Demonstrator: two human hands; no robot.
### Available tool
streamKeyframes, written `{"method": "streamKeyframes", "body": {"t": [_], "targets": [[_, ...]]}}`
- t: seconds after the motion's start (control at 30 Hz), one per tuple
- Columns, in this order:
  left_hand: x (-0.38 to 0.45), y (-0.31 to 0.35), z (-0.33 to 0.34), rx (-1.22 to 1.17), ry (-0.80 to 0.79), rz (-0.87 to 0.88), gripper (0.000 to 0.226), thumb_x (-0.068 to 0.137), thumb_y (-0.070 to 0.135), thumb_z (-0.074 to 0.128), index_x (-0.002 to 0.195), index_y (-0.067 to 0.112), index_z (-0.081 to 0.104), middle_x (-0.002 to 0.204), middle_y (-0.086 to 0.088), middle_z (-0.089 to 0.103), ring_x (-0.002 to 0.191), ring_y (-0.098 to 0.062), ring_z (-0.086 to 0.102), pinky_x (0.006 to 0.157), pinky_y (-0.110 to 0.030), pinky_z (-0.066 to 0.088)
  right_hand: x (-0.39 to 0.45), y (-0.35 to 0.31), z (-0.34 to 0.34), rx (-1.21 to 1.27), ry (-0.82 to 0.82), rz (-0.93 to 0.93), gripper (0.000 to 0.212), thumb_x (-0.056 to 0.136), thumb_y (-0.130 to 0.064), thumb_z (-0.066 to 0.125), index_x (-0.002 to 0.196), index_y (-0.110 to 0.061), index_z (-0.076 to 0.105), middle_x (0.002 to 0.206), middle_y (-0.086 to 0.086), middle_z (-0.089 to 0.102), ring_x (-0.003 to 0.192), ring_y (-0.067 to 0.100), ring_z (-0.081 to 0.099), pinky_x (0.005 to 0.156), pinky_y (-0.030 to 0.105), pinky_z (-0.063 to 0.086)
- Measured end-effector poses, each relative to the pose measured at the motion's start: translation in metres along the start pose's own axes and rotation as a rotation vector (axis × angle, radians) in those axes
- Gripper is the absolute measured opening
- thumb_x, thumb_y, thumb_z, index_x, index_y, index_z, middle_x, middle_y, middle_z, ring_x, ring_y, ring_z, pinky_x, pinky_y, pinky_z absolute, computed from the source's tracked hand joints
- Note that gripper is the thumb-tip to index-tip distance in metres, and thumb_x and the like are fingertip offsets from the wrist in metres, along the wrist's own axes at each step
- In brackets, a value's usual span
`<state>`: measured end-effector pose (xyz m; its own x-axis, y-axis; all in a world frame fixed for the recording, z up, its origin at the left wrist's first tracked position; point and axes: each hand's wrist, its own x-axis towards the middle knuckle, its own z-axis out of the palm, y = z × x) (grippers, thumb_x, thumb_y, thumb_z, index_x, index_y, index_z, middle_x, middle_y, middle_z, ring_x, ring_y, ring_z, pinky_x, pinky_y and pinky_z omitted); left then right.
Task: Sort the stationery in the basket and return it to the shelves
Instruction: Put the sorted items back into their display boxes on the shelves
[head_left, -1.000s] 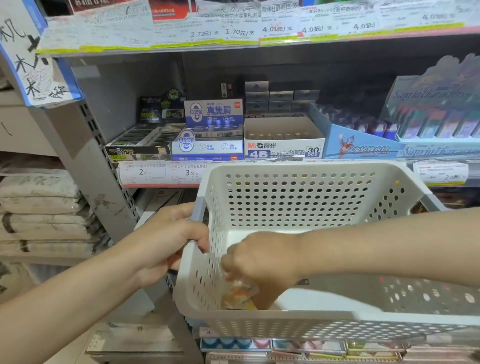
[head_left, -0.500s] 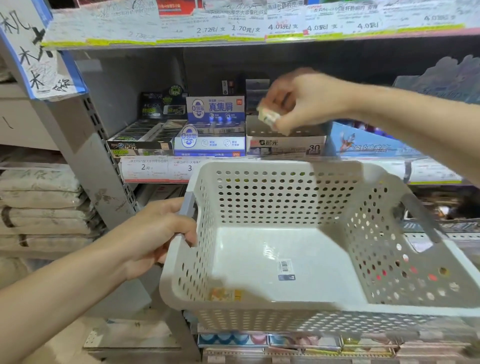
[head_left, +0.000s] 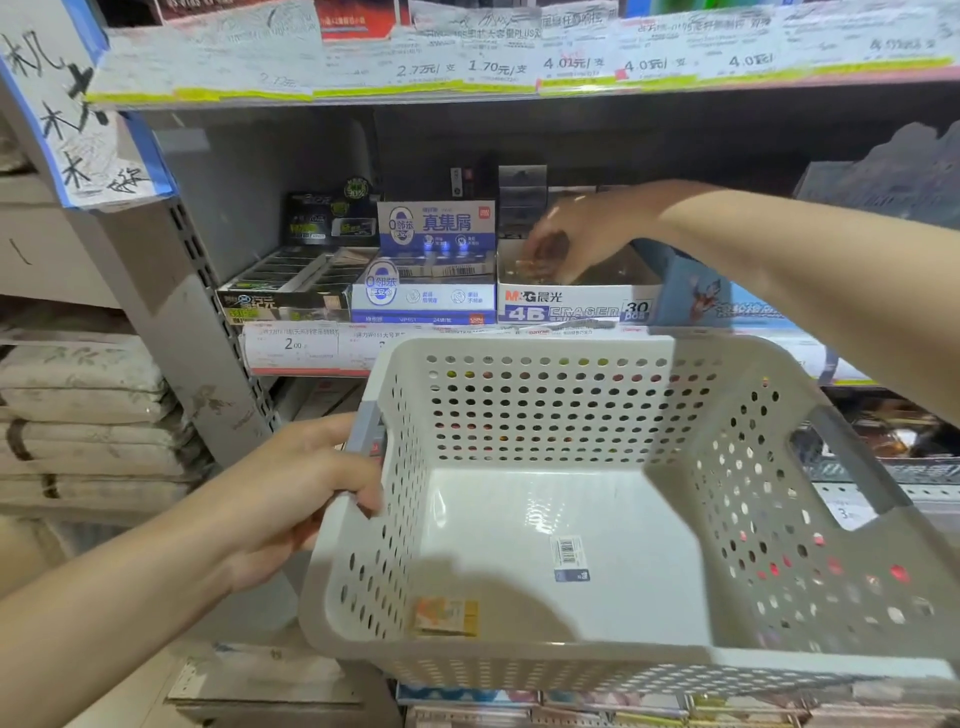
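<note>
I hold a white perforated basket (head_left: 571, 347) in front of the shelves. My left hand (head_left: 306, 493) grips its grey left handle. One small orange and yellow eraser pack (head_left: 447, 617) lies in the near left corner of the basket floor. My right hand (head_left: 587, 234) reaches into the open white M&G 4B eraser box (head_left: 571, 307) on the shelf. Its fingers point down and pinch a small eraser, which is blurred at the fingertips.
A blue and white eraser box (head_left: 423, 296) and a black eraser tray (head_left: 291, 291) stand left of the M&G box. A blue display box (head_left: 696, 299) sits to its right. Price labels (head_left: 291, 345) line the shelf edge. Stacked packs (head_left: 78, 415) fill the left unit.
My right hand left the basket with a small eraser, rose to the shelf, and has now dropped into the M&G eraser box. The basket tilted slightly toward me.
</note>
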<state>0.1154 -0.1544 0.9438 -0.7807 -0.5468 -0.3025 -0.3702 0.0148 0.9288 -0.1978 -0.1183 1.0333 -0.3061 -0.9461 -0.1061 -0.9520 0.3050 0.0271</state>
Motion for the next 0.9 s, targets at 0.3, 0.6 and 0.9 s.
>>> {"method": "streamKeyframes", "body": {"t": [0.3,0.6,0.9], "targets": [[0.002,0.0,0.002,-0.011,0.022,-0.017,0.05,0.044,-0.001,0.055,0.091,0.008,0.072,0.084,-0.026,0.068,0.07,-0.033,0.061,0.078,-0.047,0.045,-0.011,-0.014,-0.015,0.053,0.024,0.123,0.025,0.084,-0.024,0.057,0.108,-0.018,0.062,0.111,0.005,0.059,0.094,0.022,0.059,0.085,0.035,0.049],[0.001,-0.001,0.001,0.009,0.018,-0.026,0.051,0.045,0.0,0.055,0.093,0.008,0.071,0.082,-0.021,0.068,0.07,-0.032,0.063,0.08,-0.049,0.048,0.006,-0.031,0.005,0.138,0.035,0.353,0.045,0.089,-0.043,0.057,0.12,-0.01,0.057,0.104,0.006,0.064,0.084,0.024,0.064,0.072,0.029,0.052],[0.0,-0.003,-0.001,-0.011,0.007,-0.011,0.047,0.045,-0.001,0.054,0.087,0.01,0.072,0.077,-0.019,0.067,0.064,-0.03,0.061,0.074,-0.043,0.047,0.0,-0.016,0.004,0.149,-0.003,0.156,0.032,0.091,-0.018,0.058,0.122,-0.017,0.063,0.124,-0.001,0.061,0.108,0.022,0.058,0.097,0.031,0.044]]}}
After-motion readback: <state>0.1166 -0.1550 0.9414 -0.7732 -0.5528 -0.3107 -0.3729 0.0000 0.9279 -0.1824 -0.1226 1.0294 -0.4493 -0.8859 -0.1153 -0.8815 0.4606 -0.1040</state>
